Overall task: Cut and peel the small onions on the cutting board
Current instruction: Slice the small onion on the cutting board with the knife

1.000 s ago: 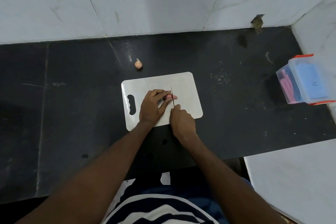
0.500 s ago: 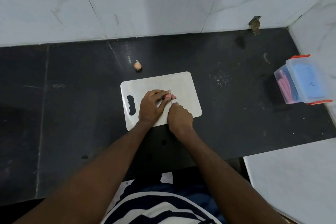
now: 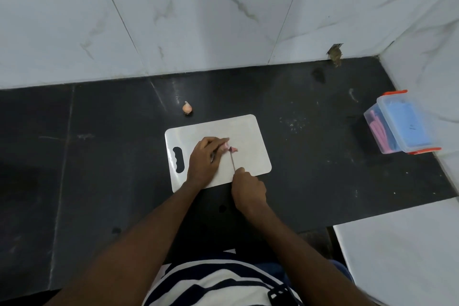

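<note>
- While the right hand (image 3: 248, 187) has drawn back toward the near edge of the cutting board (image 3: 250, 156), gripping the knife (image 3: 232, 162), a small cut piece (image 3: 234, 149) now lies right of the blade.
- The knife's handle is hidden in the fist.
- The onion (image 3: 225, 147) sits mid-board, pinched under the left hand (image 3: 205, 160) fingertips; another onion (image 3: 187, 108) lies on the worktop (image 3: 323, 169) beyond.

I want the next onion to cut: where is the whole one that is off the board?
In the head view the uncut onion lies on the black counter, just beyond the cutting board's far left corner, toward the tiled wall.
</note>
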`<control>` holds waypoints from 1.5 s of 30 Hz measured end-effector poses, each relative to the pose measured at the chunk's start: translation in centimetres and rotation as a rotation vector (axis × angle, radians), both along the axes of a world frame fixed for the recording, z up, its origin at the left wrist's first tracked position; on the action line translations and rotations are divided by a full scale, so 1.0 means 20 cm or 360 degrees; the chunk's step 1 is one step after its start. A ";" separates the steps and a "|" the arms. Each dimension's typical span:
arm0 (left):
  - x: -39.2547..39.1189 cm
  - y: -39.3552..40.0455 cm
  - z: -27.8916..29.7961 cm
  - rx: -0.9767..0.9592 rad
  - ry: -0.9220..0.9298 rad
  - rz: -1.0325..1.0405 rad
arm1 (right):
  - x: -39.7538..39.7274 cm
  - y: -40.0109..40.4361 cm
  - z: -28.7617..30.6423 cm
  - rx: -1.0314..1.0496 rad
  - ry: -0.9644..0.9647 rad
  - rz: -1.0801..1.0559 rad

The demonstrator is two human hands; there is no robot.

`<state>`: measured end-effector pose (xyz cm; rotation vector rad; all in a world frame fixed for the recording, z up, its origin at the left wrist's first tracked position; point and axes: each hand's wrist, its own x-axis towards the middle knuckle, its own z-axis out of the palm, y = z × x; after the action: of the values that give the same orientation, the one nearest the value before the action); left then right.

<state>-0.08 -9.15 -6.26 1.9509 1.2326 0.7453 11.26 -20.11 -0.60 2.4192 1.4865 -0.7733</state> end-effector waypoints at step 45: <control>-0.02 -0.01 -0.02 0.0094 -0.0116 0.0045 | 0.07 0.12 -0.08 0.0523 0.0087 0.0011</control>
<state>-0.57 -9.41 -6.65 1.9392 1.2093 0.8690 12.56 -17.63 -2.24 2.6398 1.7638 -0.6411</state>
